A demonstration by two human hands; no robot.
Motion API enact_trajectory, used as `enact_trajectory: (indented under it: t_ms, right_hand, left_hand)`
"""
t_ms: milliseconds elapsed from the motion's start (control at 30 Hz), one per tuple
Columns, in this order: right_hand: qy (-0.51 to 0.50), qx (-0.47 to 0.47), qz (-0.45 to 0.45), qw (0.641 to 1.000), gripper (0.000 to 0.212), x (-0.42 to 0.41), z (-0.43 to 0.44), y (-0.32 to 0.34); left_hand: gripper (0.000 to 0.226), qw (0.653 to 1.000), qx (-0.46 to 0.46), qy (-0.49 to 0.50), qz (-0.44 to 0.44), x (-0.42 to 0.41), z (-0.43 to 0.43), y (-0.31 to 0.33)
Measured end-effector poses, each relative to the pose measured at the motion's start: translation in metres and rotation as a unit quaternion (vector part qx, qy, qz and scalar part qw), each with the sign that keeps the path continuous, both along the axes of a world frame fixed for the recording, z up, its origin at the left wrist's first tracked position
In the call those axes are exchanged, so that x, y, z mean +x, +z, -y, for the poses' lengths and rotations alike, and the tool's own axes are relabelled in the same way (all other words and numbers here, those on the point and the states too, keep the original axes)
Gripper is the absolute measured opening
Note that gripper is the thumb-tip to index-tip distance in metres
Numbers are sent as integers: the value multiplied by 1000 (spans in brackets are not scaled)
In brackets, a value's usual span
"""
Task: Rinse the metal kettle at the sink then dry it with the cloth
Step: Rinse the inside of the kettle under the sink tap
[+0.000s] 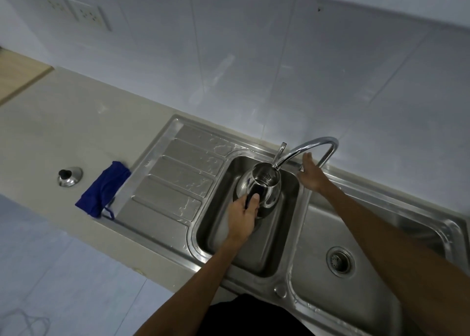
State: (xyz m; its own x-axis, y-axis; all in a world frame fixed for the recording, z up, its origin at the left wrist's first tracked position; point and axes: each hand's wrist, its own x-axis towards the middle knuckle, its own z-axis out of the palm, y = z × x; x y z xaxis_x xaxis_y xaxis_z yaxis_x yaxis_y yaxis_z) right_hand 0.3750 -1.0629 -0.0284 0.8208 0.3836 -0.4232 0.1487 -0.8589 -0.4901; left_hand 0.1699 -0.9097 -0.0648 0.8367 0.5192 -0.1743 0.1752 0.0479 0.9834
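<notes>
A shiny metal kettle (264,185) without its lid sits tilted in the left sink basin (254,246), its open mouth under the outlet of the curved chrome tap (315,145). My left hand (243,217) grips the kettle's dark handle. My right hand (311,174) reaches to the base of the tap at the back rim; its fingers are spread and I cannot see a lever under it. A blue cloth (103,189) lies crumpled on the counter left of the drainboard. The kettle's lid (69,176), with a black knob, rests on the counter beside the cloth.
A ribbed, wet drainboard (175,178) lies between the cloth and the left basin. A second basin (381,272) with a drain strainer (340,260) is on the right. A beige counter (63,132) stretches left; a tiled wall with sockets (87,14) stands behind.
</notes>
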Motion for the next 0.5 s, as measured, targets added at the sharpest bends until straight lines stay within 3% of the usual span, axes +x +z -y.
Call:
enact_trajectory:
  t_ms: [300, 433, 500]
  right_hand:
    - [14, 17, -15, 1000, 78, 13, -2, -4]
    - [-29, 68, 10, 997, 72, 4, -2, -8]
    - [-110, 124, 48, 985, 61, -15, -3, -7]
  left_hand:
    - [48, 1000, 6, -5, 6, 6, 6, -4]
    - [47, 1000, 11, -4, 1, 7, 8, -2]
    - [47, 1000, 11, -2, 1, 6, 9, -2]
